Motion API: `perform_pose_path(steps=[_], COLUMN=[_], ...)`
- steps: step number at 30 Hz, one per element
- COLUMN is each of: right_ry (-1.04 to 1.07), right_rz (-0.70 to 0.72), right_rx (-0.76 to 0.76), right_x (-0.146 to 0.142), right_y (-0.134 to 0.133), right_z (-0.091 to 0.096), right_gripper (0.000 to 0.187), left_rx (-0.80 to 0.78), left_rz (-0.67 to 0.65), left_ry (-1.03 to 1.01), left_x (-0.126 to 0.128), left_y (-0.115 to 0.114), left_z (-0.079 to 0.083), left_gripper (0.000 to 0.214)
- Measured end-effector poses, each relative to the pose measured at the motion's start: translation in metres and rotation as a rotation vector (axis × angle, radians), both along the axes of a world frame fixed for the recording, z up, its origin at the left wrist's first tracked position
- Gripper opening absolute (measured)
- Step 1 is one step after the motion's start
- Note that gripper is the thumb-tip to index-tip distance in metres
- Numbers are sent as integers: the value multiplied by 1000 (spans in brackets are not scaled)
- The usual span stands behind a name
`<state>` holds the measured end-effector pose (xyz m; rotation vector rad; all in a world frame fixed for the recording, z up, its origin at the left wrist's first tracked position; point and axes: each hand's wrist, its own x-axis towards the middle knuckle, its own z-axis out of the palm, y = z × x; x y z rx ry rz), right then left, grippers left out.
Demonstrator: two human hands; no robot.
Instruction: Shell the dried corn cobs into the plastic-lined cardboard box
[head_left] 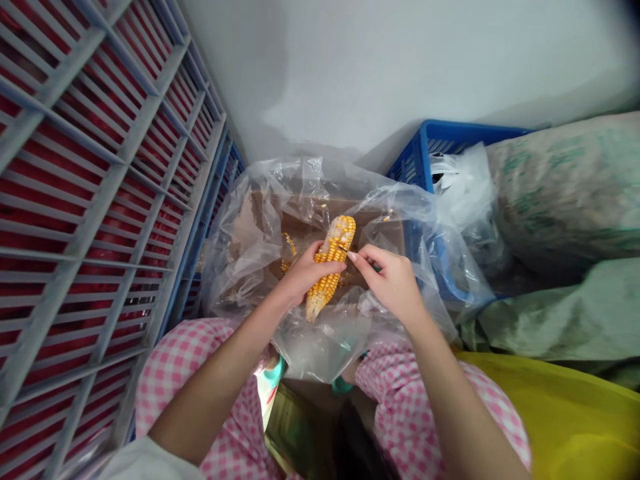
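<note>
My left hand (pixel 305 272) is wrapped around a yellow corn cob (pixel 334 257) and holds it tilted over a cardboard box (pixel 305 230) lined with a clear plastic bag (pixel 250 240). My right hand (pixel 390 277) is beside the cob, its fingers curled and the thumb and forefinger pinched against the kernels near the middle. Some kernels are gone from the cob's upper end. Loose yellow kernels (pixel 287 250) lie inside the box. My knees in pink checked fabric (pixel 200 360) sit below the box.
Stacked grey crates (pixel 90 200) holding red contents rise at the left. A blue plastic crate (pixel 430 143) with plastic bags stands behind the box at right. Large filled sacks (pixel 565 193) lie far right, a yellow bag (pixel 570 413) in front of them. A white wall is behind.
</note>
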<state>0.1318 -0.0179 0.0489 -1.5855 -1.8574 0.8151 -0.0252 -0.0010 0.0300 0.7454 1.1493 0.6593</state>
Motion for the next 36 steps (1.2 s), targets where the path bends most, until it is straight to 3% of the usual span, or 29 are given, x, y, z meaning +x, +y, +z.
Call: perform_pose_path(steps=[4,10,20,26,31,36], right_ry=[-269,-465,-471,-479,-579,-619], right_rz=[123,180,205,220,237,271], right_rx=[93,163,136,127,179,146], right_x=[16,22,22,25,21,10], right_y=[0,-4,-6,-5,-6,-5], right_z=[9,13,16,18,12,3], right_gripper=[29,33,30,30,32,25], left_rx=[45,78,120,96,187,174], left_rz=[-58,-81,-102,-119,-180,-194], left_ry=[-10,63,146,138,272,378], left_x=[-1,2,2,3,-2,-4], left_y=[1,-1,-1,-1,-2,-2], left_z=[1,-3,-10,-6,-10,-13], left_gripper=[55,55,54,54,52,47])
